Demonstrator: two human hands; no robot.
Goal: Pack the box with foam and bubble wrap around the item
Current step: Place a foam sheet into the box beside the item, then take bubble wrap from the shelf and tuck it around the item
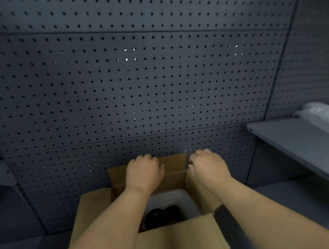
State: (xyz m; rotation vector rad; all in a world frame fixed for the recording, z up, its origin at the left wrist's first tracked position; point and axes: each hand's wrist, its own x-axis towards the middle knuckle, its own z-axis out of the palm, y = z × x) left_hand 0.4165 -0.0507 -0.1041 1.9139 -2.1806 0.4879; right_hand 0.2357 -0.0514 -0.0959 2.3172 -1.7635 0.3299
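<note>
An open brown cardboard box (91, 208) stands low in the head view, its flaps raised. Inside it a dark item (162, 215) lies against pale white padding (175, 200) that lines the far side. My left hand (144, 172) has its fingers curled over the top edge of the far flap (174, 168). My right hand (207, 166) curls over the far right corner of the box, where the far flap meets the right flap. Both forearms reach across the box opening and hide part of its inside.
A dark pegboard wall (138, 78) rises right behind the box. A grey shelf (298, 142) juts out at the right, with a white folded sheet (321, 110) on its far end. A grey ledge (0, 176) shows at the left edge.
</note>
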